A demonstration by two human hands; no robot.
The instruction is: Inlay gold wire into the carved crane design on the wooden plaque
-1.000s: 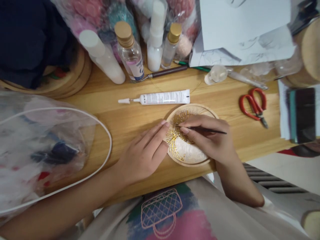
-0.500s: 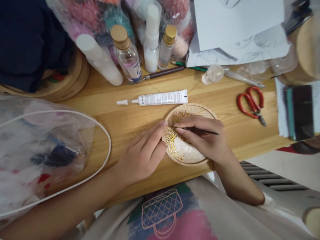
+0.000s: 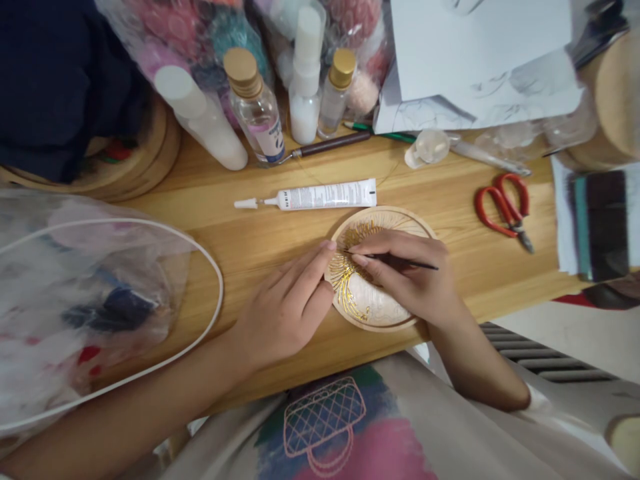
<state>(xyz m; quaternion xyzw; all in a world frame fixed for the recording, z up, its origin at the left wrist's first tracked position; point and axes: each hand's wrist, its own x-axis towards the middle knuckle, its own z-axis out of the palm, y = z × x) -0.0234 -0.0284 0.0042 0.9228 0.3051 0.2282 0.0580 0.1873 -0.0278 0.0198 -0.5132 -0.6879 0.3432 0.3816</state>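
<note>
A round wooden-rimmed disc (image 3: 385, 303) lies near the table's front edge, with gold lines curving over its left part and pale printed lines elsewhere. My right hand (image 3: 417, 270) pinches a thin dark tool (image 3: 423, 265), its tip down on the gold pattern. From the left, my left hand (image 3: 290, 303) rests with its fingertips on the disc's rim, fingers stretched out and nothing held. Just behind the disc lies a white tube (image 3: 327, 195) with its pointed nozzle to the left.
Bottles (image 3: 257, 113) and bagged yarn stand at the back. Red-handled pliers (image 3: 505, 207), a dark phone (image 3: 605, 223) and papers (image 3: 480, 47) are to the right. A plastic bag (image 3: 110, 293) with a white hoop (image 3: 220, 287) covers the left; a dark-handled tool (image 3: 333, 143) lies behind the tube.
</note>
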